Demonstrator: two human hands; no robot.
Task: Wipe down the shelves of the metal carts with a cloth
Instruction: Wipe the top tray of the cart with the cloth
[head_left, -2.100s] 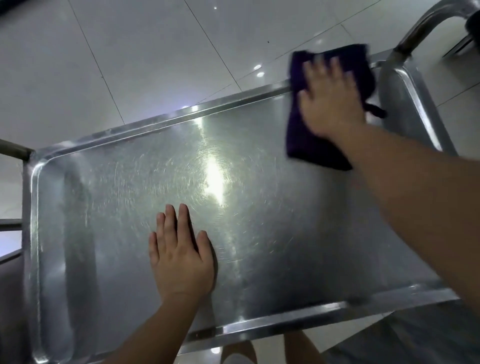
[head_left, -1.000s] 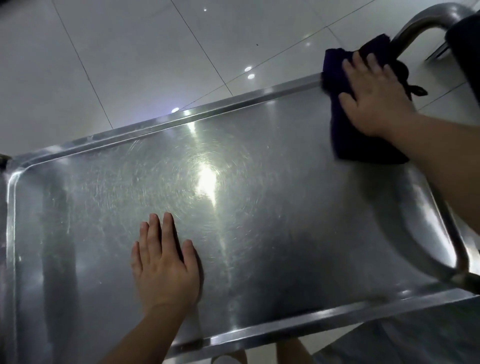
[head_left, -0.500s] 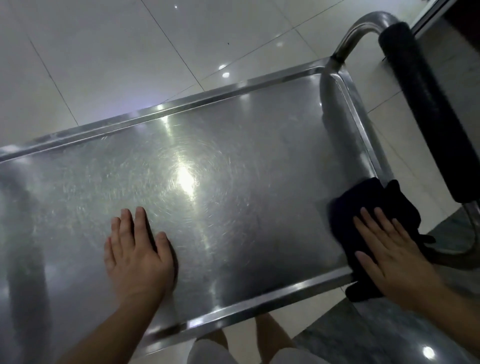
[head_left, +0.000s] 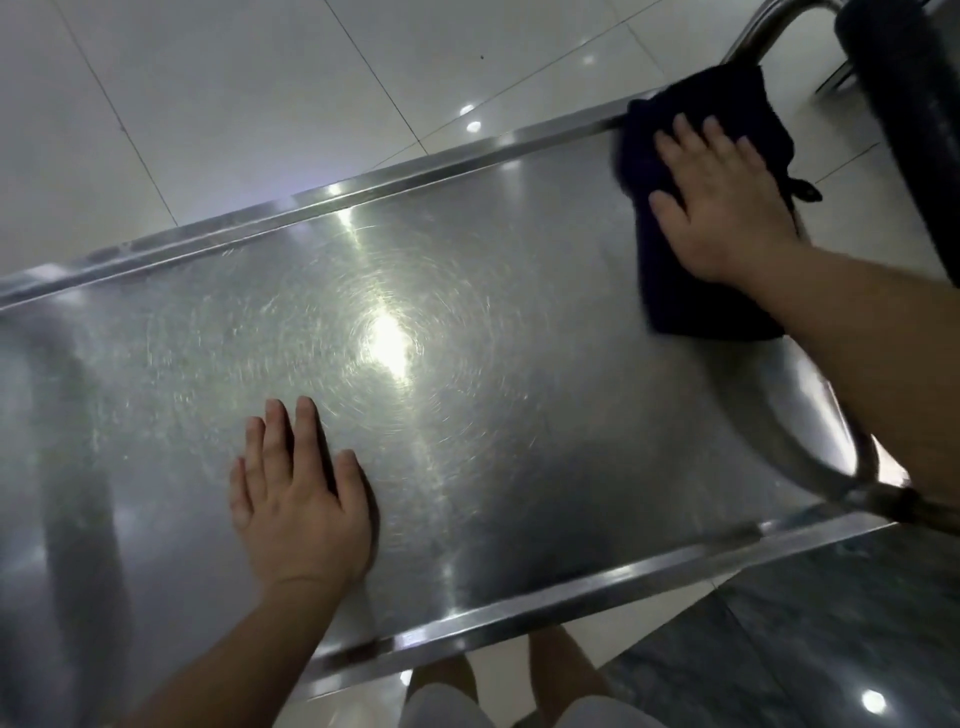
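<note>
the top shelf (head_left: 519, 415) of a metal cart fills the view, its brushed steel scratched in swirls and catching a bright glare near the middle. the right hand (head_left: 722, 208) lies flat with straight fingers on a dark cloth (head_left: 691, 291), pressing it onto the shelf at the far right corner, where the cloth laps against the raised far rim. the left hand (head_left: 301, 499) rests palm down and relaxed on the bare steel near the near rim, fingers straight and close together, holding nothing, well apart from the cloth. a curved metal handle (head_left: 769, 26) with a dark grip (head_left: 904, 104) rises past the shelf's right end. pale tile floor (head_left: 234, 104) lies beyond the cart; the person's legs (head_left: 561, 675) show below the near rim.
</note>
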